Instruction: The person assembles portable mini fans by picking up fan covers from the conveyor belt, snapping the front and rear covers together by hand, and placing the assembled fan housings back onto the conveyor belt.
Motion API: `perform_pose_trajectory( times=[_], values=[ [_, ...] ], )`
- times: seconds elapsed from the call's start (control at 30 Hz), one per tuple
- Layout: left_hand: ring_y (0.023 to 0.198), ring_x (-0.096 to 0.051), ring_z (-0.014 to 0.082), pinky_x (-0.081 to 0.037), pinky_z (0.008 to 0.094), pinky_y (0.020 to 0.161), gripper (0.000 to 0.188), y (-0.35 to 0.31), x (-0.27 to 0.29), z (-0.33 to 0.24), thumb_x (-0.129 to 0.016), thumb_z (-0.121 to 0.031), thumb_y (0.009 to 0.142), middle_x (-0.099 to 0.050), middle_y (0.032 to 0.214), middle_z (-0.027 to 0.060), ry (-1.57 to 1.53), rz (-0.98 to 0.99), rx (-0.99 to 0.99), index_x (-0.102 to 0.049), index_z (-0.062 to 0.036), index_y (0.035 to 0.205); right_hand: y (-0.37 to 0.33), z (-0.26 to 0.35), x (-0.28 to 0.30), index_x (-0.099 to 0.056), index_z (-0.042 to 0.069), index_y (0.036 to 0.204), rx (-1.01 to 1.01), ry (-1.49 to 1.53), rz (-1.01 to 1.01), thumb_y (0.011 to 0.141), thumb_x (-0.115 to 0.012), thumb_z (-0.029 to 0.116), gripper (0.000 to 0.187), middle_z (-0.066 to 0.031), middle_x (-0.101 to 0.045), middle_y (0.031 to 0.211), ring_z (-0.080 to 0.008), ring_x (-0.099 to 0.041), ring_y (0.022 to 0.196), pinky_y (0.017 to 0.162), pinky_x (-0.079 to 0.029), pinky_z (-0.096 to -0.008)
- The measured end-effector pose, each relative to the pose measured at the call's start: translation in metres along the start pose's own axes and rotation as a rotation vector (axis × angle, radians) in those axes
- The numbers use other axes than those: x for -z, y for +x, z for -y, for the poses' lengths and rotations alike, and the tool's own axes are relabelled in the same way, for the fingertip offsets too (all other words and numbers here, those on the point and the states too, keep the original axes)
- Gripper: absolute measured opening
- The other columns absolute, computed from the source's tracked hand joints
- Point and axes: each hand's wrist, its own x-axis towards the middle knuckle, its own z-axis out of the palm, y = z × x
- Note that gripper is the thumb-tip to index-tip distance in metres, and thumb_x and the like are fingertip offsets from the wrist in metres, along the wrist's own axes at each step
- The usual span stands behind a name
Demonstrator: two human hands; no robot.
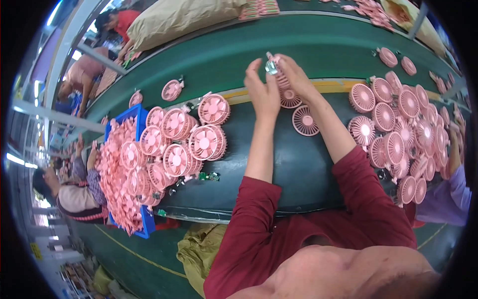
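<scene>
A person's right hand [297, 79] is closed around a pink fan [282, 78], with a pale green board [271, 68] at its far side, above the table's [239, 184] far edge. The left hand [263, 89] is beside it, fingers parted (whether its thumb touches the board, one cannot tell). Nearer lie grilles [305, 120]; more fans [205, 142] crowd left, beside a blue bin [141, 122] of pink parts [117, 164].

No lettering or number can be read; the small yellow rectangular sign [35, 250] on the left is too blurred
</scene>
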Motion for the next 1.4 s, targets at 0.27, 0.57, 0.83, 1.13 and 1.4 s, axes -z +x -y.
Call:
perform_pose_trajectory(
  times=[0.27,0.57,0.83,1.13,1.4],
  values=[
    [0.127,-0.044,0.0407,-0.033,0.0524,0.107,0.04,0.019,0.085,0.021,-0.055,-0.007,0.087,-0.053,0.131,0.0217,0.736,0.053,0.032,-0.052,-0.0009,0.127,0.013,-0.04,0.079,-0.053,0.009,0.131,0.187,-1.033,-0.414,0.077,-0.074,0.031,0.062,-0.0282,-0.042,0.138,-0.0475,-0.04,0.128,0.105,-0.035,-0.0531],
    [0.1,-0.065,0.0341,-0.055,0.0392,0.086,0.017,0.034,0.133,0.052,-0.064,-0.009,0.082,-0.063,0.108,0.0204,1.077,0.288,0.333,-0.067,0.0012,0.095,-0.032,0.004,0.009,-0.061,0.013,0.121,0.139,-1.093,0.283,0.061,-0.083,0.033,0.067,-0.0199,-0.053,0.129,-0.0392,-0.049,0.12,0.097,-0.044,-0.0496],
    [0.095,-0.069,0.0335,-0.057,0.0404,0.08,0.014,0.049,0.138,0.031,-0.065,-0.011,0.08,-0.07,0.098,0.0216,1.105,0.316,0.509,-0.071,-0.0014,0.089,-0.019,-0.005,0.017,-0.058,0.009,0.124,0.182,-0.941,0.26,0.074,-0.066,0.014,0.051,-0.0174,-0.061,0.12,-0.0385,-0.057,0.109,0.095,-0.046,-0.0449],
    [0.091,-0.067,0.0402,-0.054,0.0487,0.073,0.021,0.04,0.124,0.012,-0.055,-0.013,0.089,-0.067,0.093,0.0253,0.904,0.203,0.334,-0.051,-0.0002,0.105,-0.012,0.023,0.013,-0.062,0.004,0.122,0.164,-0.052,0.18,0.084,-0.065,0.008,0.038,-0.0098,-0.069,0.103,-0.0167,-0.066,0.092,0.082,-0.051,-0.029],
    [0.088,-0.06,0.0114,-0.048,0.0279,0.076,0.03,-0.002,0.048,0.028,-0.055,-0.028,0.099,-0.064,0.097,0.0054,-0.522,-0.065,0.437,-0.06,0.0,0.109,-0.025,0.039,-0.017,-0.062,0.001,0.12,0.277,0.063,0.036,0.082,-0.068,0.003,0.039,-0.0053,-0.067,0.105,-0.01,-0.063,0.091,0.081,-0.051,-0.0241]
  ],
)
